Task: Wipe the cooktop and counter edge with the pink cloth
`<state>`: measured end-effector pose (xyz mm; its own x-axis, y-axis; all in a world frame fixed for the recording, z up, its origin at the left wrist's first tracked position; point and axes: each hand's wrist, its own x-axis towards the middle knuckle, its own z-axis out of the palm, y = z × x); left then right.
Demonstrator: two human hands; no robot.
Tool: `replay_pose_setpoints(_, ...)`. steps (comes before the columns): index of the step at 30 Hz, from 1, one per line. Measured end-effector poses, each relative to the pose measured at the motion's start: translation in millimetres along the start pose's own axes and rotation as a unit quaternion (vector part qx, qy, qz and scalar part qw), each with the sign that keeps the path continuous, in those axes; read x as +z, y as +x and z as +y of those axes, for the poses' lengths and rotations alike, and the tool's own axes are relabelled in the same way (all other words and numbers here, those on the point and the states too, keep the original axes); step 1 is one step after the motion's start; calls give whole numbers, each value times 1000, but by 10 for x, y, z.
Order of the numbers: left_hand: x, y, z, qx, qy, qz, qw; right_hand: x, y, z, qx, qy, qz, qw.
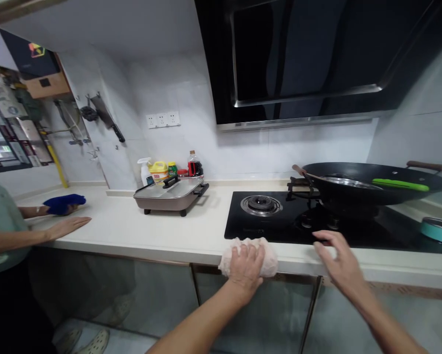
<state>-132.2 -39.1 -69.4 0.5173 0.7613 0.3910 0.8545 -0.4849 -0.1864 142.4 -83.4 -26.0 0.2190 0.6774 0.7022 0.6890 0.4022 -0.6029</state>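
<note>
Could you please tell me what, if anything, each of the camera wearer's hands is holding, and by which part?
The left hand holds the pale cloth from above, over its middle; the right hand holds nothing.

Black cooktop [243,223], silver-and-black burner [261,205] on it. Off-white, pinkish cloth [268,258] at the cooktop's front edge. On cooktop's right half: black wok [361,198], brown handles [429,166], bright green utensil [401,185] inside. Right end of cooktop: teal pot [438,232]. Left of cooktop: taupe pan [165,203], black handles [202,190]. Far left of cooktop: deep blue rag [63,203], pale green shirt [3,211]. Above cooktop: black hood [313,49], silver trim [302,121]. Cream-white counter [195,233] around cooktop.
</note>
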Motion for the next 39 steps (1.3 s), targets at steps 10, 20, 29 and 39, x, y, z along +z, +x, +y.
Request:
replay_pose_setpoints(10, -140, 112, 214, 134, -94, 66, 984, 1006, -493, -235, -135, -43, -126, 982)
replay_pose_setpoints(20, -509, 32, -1405, -71, -172, 153, 970, 1423, -446, -538, -79, -221, -236, 943)
replay_pose_setpoints(29, -191, 299, -1878, -249, -86, -21, 964, 1750, -448, -661, -183, -216, -213, 935)
replay_pose_setpoints(39, -143, 339, -1969, -239, -82, -58, 966, 927, -363, -36, -233, -249, -185, 922)
